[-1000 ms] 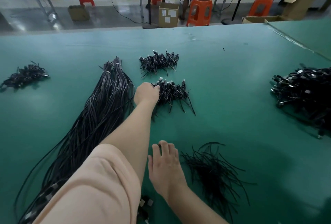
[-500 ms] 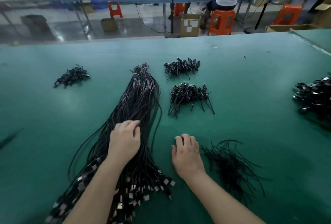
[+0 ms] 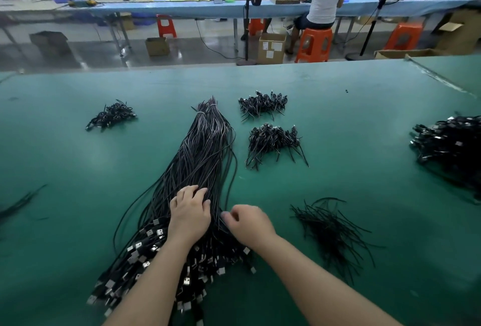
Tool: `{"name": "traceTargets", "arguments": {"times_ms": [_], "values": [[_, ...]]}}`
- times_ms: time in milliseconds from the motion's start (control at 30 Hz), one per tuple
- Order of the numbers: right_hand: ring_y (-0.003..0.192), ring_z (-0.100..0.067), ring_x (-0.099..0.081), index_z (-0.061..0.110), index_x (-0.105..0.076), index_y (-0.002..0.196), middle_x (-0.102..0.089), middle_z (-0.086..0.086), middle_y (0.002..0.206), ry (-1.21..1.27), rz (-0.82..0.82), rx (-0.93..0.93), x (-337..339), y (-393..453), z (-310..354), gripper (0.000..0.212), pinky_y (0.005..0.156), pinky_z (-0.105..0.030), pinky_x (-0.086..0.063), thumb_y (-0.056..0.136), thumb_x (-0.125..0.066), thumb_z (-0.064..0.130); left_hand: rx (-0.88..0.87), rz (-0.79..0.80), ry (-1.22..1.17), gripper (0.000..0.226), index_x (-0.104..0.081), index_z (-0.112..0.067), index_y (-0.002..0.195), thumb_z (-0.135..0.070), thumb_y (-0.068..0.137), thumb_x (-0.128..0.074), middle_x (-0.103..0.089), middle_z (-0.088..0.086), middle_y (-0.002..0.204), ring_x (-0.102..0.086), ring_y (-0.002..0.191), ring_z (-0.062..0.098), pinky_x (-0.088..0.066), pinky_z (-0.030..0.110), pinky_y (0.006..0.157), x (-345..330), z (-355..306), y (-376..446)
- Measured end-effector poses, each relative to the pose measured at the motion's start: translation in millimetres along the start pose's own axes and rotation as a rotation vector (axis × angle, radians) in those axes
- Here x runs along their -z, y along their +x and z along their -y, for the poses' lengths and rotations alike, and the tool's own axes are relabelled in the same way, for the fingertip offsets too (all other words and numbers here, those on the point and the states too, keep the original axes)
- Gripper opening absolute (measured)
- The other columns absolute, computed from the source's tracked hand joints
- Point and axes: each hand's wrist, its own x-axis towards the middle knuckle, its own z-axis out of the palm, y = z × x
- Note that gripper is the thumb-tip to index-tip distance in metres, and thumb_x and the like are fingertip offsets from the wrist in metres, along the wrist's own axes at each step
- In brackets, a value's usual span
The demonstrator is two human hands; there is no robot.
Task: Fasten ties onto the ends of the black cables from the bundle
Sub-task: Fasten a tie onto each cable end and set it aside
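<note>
A long bundle of black cables [image 3: 205, 148] runs from the table's middle toward me, tied with thin bands at its far end, with metal plugs [image 3: 145, 255] fanned out at the near end. My left hand [image 3: 190, 215] rests on top of the bundle, bent fingertips pressing among the cables. My right hand [image 3: 248, 224] sits at the bundle's right edge, fingers curled, thumb and forefinger pinching one black cable there. A loose heap of thin black ties [image 3: 330, 229] lies on the green table [image 3: 351, 159] to the right of my right hand.
Small piles of coiled black cables lie at the far middle [image 3: 263, 104], just nearer [image 3: 273, 140] and far left [image 3: 112, 114]. A bigger pile [image 3: 450, 143] sits at the right edge. Beyond the table, a person sits at a blue bench among orange stools and boxes.
My left hand came back from the coiled pile onto the bundle. My right hand moved left off the bare table to the bundle's edge and curled its fingers.
</note>
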Motion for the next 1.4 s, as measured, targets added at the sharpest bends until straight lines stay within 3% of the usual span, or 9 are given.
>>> {"name": "traceTargets", "arguments": {"times_ms": [233, 433, 700, 767, 867, 1033, 1167, 1267, 1400], "values": [[0.087, -0.028, -0.054, 0.013, -0.056, 0.105, -0.055, -0.009, 0.111, -0.279, 0.117, -0.036, -8.5, -4.2, 31.6, 0.037, 0.069, -0.034, -0.044, 0.094, -0.057, 0.049, 0.022, 0.008, -0.041, 0.044, -0.051, -0.022, 0.145, -0.033, 0.103, -0.044, -0.041, 0.000, 0.152, -0.022, 0.145, 0.017, -0.016, 0.041, 0.118, 2.8, -1.3, 0.0], [0.070, -0.027, -0.051, 0.011, -0.054, 0.077, -0.051, -0.004, 0.071, -0.103, 0.240, -0.105, 7.1, -1.3, 26.1, 0.022, 0.063, -0.031, -0.044, 0.094, -0.056, 0.024, 0.026, 0.010, -0.061, 0.044, -0.052, -0.022, 0.145, -0.034, 0.103, -0.045, -0.043, -0.001, 0.152, -0.023, 0.145, 0.017, -0.016, 0.040, 0.118, 2.0, 0.4, 0.3], [0.056, -0.013, -0.055, 0.020, -0.056, 0.107, -0.064, 0.000, 0.074, 0.427, 0.125, -0.106, 51.6, -14.3, 23.7, 0.013, 0.055, -0.029, -0.050, 0.105, -0.045, 0.026, 0.052, 0.101, -0.009, 0.065, -0.023, -0.019, 0.158, -0.024, 0.099, -0.050, -0.027, 0.005, 0.162, -0.025, 0.147, 0.024, -0.021, 0.045, 0.120, 22.1, -13.4, 5.6], [0.053, -0.015, -0.048, 0.021, -0.062, 0.101, -0.056, -0.002, 0.071, 0.448, 0.087, -0.069, 65.3, -18.2, 25.9, 0.017, 0.051, -0.031, -0.044, 0.104, -0.047, 0.029, -0.022, 0.011, -0.096, 0.078, -0.010, -0.025, 0.161, -0.023, 0.097, -0.056, -0.014, 0.005, 0.166, -0.021, 0.150, 0.026, -0.021, 0.048, 0.120, 35.0, -27.0, 6.8], [0.047, -0.014, -0.045, 0.022, -0.067, 0.086, -0.051, 0.001, 0.062, 0.509, 0.071, -0.019, 82.4, -27.1, 32.5, 0.024, 0.051, -0.029, -0.042, 0.102, -0.050, 0.028, -0.327, -0.100, -0.178, 0.059, -0.039, -0.030, 0.151, -0.018, 0.097, -0.059, -0.013, 0.001, 0.167, -0.006, 0.155, 0.019, -0.016, 0.047, 0.122, 51.4, -53.8, 10.1], [0.042, -0.008, -0.034, 0.016, -0.066, 0.082, -0.040, 0.013, 0.048, 0.735, 0.069, 0.046, 119.2, -42.9, 43.1, 0.029, 0.045, -0.026, -0.030, 0.104, -0.050, 0.026, -0.394, -0.148, -0.406, 0.016, -0.065, -0.008, 0.109, -0.004, 0.100, -0.053, -0.055, 0.007, 0.140, -0.038, 0.143, 0.019, -0.038, 0.039, 0.112, 57.2, -80.9, 8.5], [0.044, -0.007, -0.029, 0.013, -0.063, 0.084, -0.036, 0.011, 0.052, 0.847, 0.214, 0.154, 158.4, -64.0, 45.5, 0.028, 0.044, -0.022, -0.027, 0.106, -0.049, 0.023, -0.258, -0.062, -0.482, 0.027, -0.064, -0.011, 0.119, -0.025, 0.107, -0.044, -0.060, 0.003, 0.130, -0.052, 0.126, 0.019, -0.041, 0.032, 0.102, 51.0, -72.7, 8.4], [0.048, -0.009, -0.030, 0.013, -0.066, 0.085, -0.036, 0.005, 0.059, 0.940, 0.449, 0.357, 194.1, -83.2, 43.0, 0.025, 0.042, -0.017, -0.033, 0.104, -0.052, 0.023, -0.144, -0.028, -0.484, 0.026, -0.059, -0.019, 0.095, -0.029, 0.108, -0.039, -0.064, -0.001, 0.095, -0.059, 0.088, 0.017, -0.050, 0.042, 0.080, 42.8, -50.7, 4.2], [0.046, -0.010, -0.041, 0.011, -0.061, 0.080, -0.046, 0.002, 0.058, 1.058, 0.365, 0.319, 216.6, -85.2, 42.6, 0.024, 0.040, -0.018, -0.038, 0.096, -0.060, 0.029, -0.089, 0.049, -0.382, 0.029, -0.060, -0.021, 0.091, -0.030, 0.108, -0.039, -0.062, -0.005, 0.091, -0.059, 0.090, 0.015, -0.051, 0.042, 0.084, 30.4, -25.7, -8.3]]}}
